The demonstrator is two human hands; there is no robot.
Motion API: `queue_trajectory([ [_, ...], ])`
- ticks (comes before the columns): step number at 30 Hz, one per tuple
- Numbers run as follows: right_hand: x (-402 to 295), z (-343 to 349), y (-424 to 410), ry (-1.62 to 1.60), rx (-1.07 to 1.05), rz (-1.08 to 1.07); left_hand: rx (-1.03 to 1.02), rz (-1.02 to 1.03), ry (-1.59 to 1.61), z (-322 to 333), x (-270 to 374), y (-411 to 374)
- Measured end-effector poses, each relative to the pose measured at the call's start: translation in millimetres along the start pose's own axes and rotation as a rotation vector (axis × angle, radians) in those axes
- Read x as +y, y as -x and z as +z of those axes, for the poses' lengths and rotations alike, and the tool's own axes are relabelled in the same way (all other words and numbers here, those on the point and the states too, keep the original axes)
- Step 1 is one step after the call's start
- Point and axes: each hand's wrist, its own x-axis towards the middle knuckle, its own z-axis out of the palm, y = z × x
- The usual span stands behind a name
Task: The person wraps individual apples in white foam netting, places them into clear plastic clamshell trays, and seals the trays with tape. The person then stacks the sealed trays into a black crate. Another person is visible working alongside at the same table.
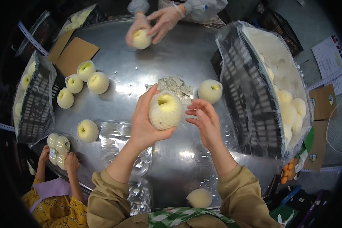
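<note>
My left hand holds a pale yellow-green apple or pear in a white foam net, its stem hollow facing up. My right hand is just to the right of that fruit, fingers apart and holding nothing. Beyond it rests another foam-netted fruit. Several netted fruits stand at the left, with a single one lower down. Clear plastic clamshell packs lie partly behind my left forearm. One more netted fruit sits near my body.
A large plastic-lined black crate of fruit stands at the right of the metal table, a smaller one at the left. Across the table a co-worker's gloved hands hold a fruit. At lower left another person's hands hold a filled pack.
</note>
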Motion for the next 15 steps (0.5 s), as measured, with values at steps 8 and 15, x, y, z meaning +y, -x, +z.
queue_trajectory([
  [8, -6.0, 2.5, 4.9, -0.246, -0.102, 0.145, -0.001, -0.071, 0.080, 37.0, 9.9, 13.7],
  [15, -6.1, -6.7, 3.6, 0.563, -0.210, -0.235, -0.070, -0.885, 1.077, 36.2, -24.5, 33.9],
])
